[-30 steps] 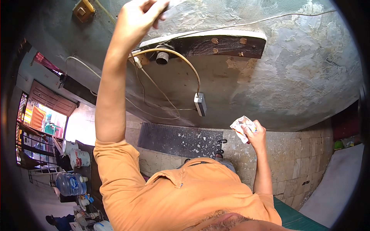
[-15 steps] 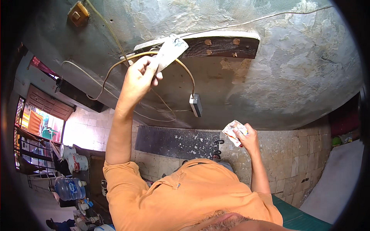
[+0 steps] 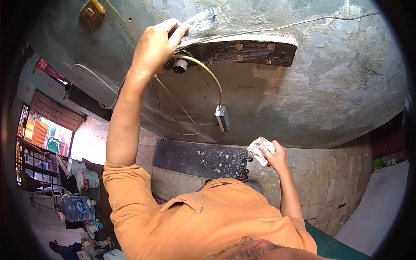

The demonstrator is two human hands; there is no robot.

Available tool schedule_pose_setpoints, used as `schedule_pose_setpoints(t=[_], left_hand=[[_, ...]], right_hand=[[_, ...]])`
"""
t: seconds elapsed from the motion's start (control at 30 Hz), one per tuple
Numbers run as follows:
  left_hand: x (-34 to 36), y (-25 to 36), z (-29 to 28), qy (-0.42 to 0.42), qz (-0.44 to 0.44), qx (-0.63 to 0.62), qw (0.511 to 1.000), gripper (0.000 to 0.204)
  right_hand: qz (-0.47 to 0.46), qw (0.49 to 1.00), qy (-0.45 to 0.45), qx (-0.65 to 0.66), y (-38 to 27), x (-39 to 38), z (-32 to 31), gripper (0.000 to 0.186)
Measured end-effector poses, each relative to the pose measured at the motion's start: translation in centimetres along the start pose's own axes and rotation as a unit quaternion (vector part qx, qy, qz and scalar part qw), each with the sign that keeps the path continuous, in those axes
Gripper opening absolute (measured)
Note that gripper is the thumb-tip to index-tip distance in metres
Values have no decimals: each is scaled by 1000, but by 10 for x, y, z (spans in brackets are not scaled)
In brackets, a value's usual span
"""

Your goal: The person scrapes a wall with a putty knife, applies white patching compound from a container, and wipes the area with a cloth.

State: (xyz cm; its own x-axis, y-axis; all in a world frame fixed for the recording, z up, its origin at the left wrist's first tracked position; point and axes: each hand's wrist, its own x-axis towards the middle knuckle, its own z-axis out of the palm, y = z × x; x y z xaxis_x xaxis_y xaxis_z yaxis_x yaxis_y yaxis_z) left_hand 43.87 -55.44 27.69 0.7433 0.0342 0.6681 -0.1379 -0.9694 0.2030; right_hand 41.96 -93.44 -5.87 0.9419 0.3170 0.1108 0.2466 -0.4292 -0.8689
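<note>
My left hand (image 3: pixel 155 47) is raised at the wall (image 3: pixel 346 73), its fingers closed on the near end of a flat putty knife (image 3: pixel 203 22) with pale smears on it. The blade lies against or very close to the wall, just above a dark shelf board (image 3: pixel 255 53) with a white top edge. Lower down and to the right, my right hand (image 3: pixel 278 157) grips a crumpled white packet (image 3: pixel 258 151) with coloured print. What is inside the packet cannot be seen. Rough pale patches cover much of the wall.
A metal pipe end (image 3: pixel 180 66) and a looped cable (image 3: pixel 212 78) hang under the board. The cable runs to a white-and-grey power strip (image 3: pixel 222 118). A switch (image 3: pixel 92 13) sits at upper left. Below lies a dark mat (image 3: pixel 195 158); buckets (image 3: pixel 88 178) and a water bottle (image 3: pixel 77 209) stand left.
My left hand has moved up to the wall with the putty knife, which has tilted flatter toward the surface. The pipe end has come into view. My right hand has barely moved.
</note>
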Motion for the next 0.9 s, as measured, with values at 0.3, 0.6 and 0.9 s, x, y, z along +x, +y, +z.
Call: schedule_pose_setpoints(t=[0.3, 0.6, 0.9], left_hand=[[11, 6, 5, -19, 4, 14, 1000, 30], [13, 6, 12, -20, 12, 26, 999, 27], [23, 16, 17, -21, 65, 13, 998, 24]], right_hand=[[23, 1000, 9, -3, 16, -2, -1, 34], [35, 999, 10, 0, 12, 3, -6, 34], [6, 1000, 16, -5, 7, 10, -4, 35]])
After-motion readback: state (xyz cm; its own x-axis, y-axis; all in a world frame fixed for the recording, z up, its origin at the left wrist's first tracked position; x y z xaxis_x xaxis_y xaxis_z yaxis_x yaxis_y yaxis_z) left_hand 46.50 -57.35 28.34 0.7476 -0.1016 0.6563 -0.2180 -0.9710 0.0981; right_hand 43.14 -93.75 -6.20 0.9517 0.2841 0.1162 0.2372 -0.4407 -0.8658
